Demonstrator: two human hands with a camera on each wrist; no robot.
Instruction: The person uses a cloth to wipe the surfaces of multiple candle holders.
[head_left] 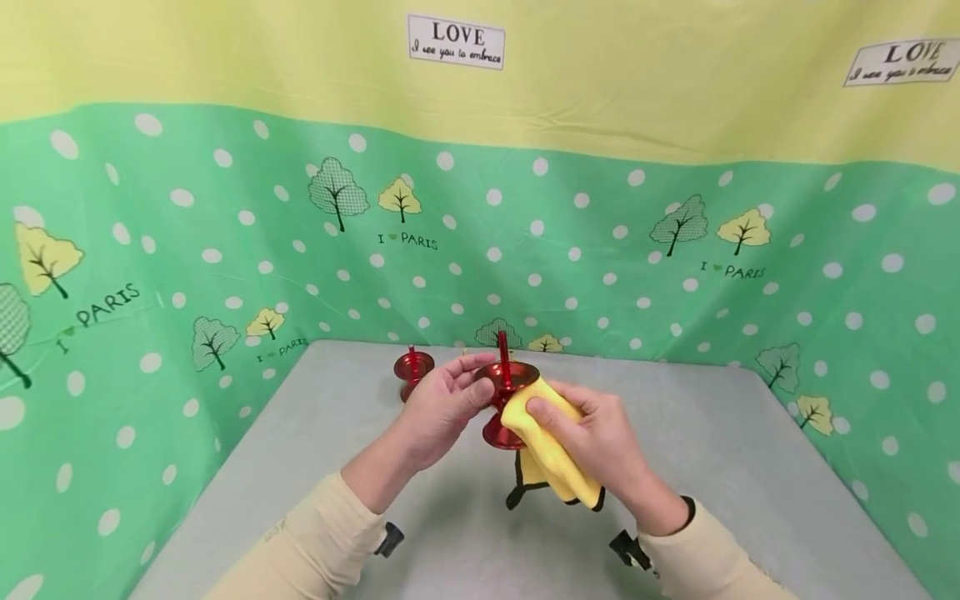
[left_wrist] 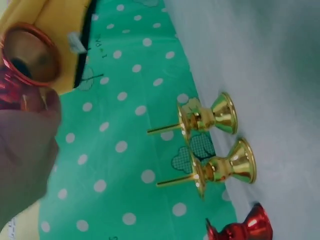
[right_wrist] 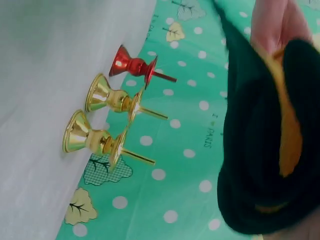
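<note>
My left hand (head_left: 442,408) holds a shiny red candle holder (head_left: 501,433) between thumb and fingers, upright and raised over the table. A thin spike rises from the middle of its round dish. From the other side, my right hand (head_left: 603,433) pinches a folded yellow cloth (head_left: 551,442) with black edging, its upper part against the holder's dish and stem. The cloth's lower corners hang loose. In the left wrist view, the round underside of the held candle holder (left_wrist: 30,52) shows beside the cloth (left_wrist: 55,25). The black-edged cloth (right_wrist: 255,150) covers most of my right hand in the right wrist view.
A second red candle holder (head_left: 413,367) stands on the grey table (head_left: 300,467), beyond my left hand. Two gold candle holders (right_wrist: 80,135) stand in line with it, mostly hidden in the head view. A green and yellow printed curtain (head_left: 525,208) surrounds the table.
</note>
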